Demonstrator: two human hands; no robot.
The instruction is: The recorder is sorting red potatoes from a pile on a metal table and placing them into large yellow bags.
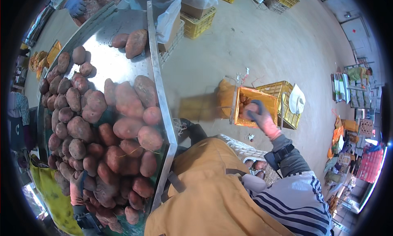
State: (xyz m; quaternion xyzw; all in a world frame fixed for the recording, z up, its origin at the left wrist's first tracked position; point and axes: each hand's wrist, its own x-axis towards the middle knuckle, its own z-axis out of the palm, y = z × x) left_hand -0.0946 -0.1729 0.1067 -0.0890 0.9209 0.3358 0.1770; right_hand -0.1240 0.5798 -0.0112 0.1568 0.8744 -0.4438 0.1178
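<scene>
Many reddish-brown sweet potatoes (115,159) lie heaped on a metal sorting table (103,59) to my left. My left hand (78,182), gloved, rests among them at the near left of the heap, its fingers against a sweet potato (66,170). Whether it grips that one is hard to see. Out to the right, my gloved right hand (261,114) is over an orange-lined frame (270,105). Blurred by motion, it holds a sweet potato (250,110) above the opening. More sweet potatoes (242,98) show inside the lining.
Behind the lined frame stands a yellow crate (290,110) with a white hat (297,99) on it. A white crate (242,148) with sweet potatoes is beside my legs. Lined boxes (169,24) stand past the table's far end, near another person's blue-gloved hand (75,7).
</scene>
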